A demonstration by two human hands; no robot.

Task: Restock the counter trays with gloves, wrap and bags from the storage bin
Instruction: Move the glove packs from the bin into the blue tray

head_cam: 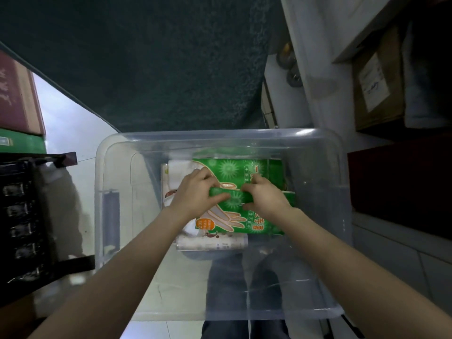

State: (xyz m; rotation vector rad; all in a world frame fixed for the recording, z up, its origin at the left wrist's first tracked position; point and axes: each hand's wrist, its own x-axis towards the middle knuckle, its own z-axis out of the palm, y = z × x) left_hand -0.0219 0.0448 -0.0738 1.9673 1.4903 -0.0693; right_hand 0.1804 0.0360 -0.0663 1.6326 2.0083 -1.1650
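Note:
A clear plastic storage bin [115, 152] stands on the floor below me. Inside lie green packs of disposable gloves: a nearer glove pack [234, 220] and a farther glove pack [232, 166]. My left hand [194, 192] and my right hand [265, 195] both pinch the upper edge of the nearer pack, fingers closed on it. White packages [177, 173] lie under and left of the packs. A roll with a printed label [212, 242] lies along the near side of the pile.
A black crate [22, 216] stands to the left of the bin. Red and green boxes [17, 99] are stacked at far left. Cardboard boxes [376, 81] sit on shelving at right. A dark green mat [151, 64] lies beyond the bin.

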